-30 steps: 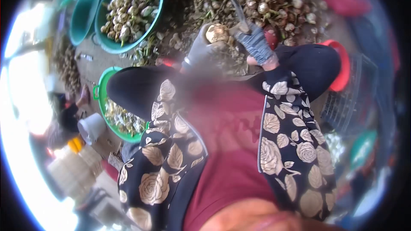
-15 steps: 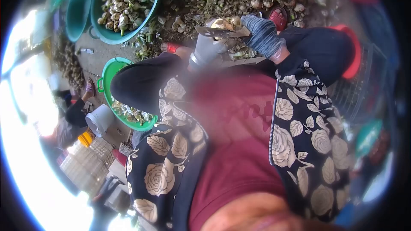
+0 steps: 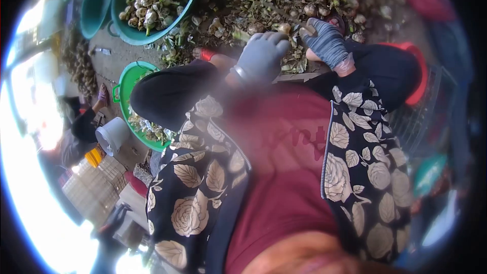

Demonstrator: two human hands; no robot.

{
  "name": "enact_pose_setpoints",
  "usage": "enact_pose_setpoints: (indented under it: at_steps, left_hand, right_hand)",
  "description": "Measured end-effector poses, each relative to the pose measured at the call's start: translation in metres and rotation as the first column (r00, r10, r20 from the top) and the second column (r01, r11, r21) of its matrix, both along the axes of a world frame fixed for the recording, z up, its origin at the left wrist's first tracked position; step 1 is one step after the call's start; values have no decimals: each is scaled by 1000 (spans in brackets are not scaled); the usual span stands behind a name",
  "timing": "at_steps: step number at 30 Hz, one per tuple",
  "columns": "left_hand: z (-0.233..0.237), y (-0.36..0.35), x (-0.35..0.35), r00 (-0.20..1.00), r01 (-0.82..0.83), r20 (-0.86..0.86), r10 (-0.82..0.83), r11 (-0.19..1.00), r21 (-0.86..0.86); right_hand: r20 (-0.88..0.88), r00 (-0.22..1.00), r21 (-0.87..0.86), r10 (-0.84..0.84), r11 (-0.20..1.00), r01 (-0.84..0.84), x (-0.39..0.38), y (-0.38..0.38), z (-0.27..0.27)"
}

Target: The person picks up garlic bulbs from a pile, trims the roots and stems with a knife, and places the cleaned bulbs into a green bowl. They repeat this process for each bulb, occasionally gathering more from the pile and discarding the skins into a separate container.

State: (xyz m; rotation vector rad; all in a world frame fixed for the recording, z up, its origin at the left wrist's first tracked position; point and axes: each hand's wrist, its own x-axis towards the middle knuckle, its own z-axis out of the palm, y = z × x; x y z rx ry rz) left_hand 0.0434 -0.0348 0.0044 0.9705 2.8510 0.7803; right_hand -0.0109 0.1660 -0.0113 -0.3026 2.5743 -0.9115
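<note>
My left hand (image 3: 261, 57), in a pale grey glove, is over the near edge of the heap with its back to me. Its fingers are curled down, and whatever they hold, if anything, is hidden. To its right, my right hand (image 3: 327, 43) wears a dark grey striped glove with bare fingertips. Its fingers are closed around where a knife was gripped; the blade no longer shows clearly. Ahead of both hands spreads a heap of round pale onion-like bulbs (image 3: 310, 10) among dry skins, roots and stems. A pale bulb (image 3: 284, 29) lies close to my left fingertips.
A teal basin (image 3: 197, 1) of bulbs stands at upper left, beside another teal basin (image 3: 96, 7). A green basin (image 3: 123, 78) with trimmings sits by my left knee. A red plastic rim (image 3: 418, 73) is by my right knee. Another person's foot (image 3: 103, 96) and a white bucket (image 3: 112, 136) appear left.
My hands have moved apart. The bulb that was between them has left view there, and the knife blade that lay across it is no longer plainly visible. My left hand turned knuckles up.
</note>
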Motion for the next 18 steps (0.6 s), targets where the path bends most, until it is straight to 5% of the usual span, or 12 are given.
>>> enact_pose_setpoints:
  at_steps: [2, 4, 5, 8, 9, 10, 11, 12, 13, 14, 16, 18]
  left_hand:
    - [-3, 8, 3, 976, 200, -50, -212, 962, -187]
    - [-13, 12, 0, 898, 415, 8, -440, 841, -347]
    - [-34, 12, 2, 864, 394, -214, -456, 877, -274]
    - [-19, 0, -10, 832, 512, 76, -550, 708, -486]
    - [-3, -13, -22, 819, 399, -24, -573, 600, -693]
    - [14, -27, -46, 931, 218, -48, -362, 656, -723]
    - [37, -49, -73, 989, 84, 145, 27, 700, -709]
    - [39, -116, -102, 859, -410, -494, 134, 757, -508]
    - [57, -128, -107, 803, -572, -533, 267, 598, -562]
    - [47, -153, -113, 740, -646, -539, 403, 650, -401]
    - [38, -156, -117, 683, -723, -397, 613, 644, -248]
    - [13, -138, -113, 833, -552, 36, 552, 827, 108]
  right_hand:
    - [-182, 955, 79, 236, 971, -226, 1, -12, 12]
    - [-159, 912, 177, 377, 920, -350, -2, -27, 16]
    - [-141, 887, 224, 440, 887, -404, -3, -28, 16]
    - [108, 940, 349, 323, 873, -340, -12, -9, -12]
    - [364, 913, 425, 185, 839, -339, -21, 3, -12]
    - [199, 979, 428, 34, 896, -118, -23, 14, -26]
    - [36, 991, 390, -132, 914, 108, -17, 23, -57]
    - [-119, 945, 334, -305, 884, 327, -20, 34, -77]
    - [44, 814, -52, -579, 813, 580, -26, 38, -92]
    - [108, 686, -141, -720, 672, 727, -30, 31, -48]
    - [80, 506, -168, -859, 488, 856, -61, 59, -94]
    - [105, 461, -439, -881, 375, 816, -78, 82, -149]
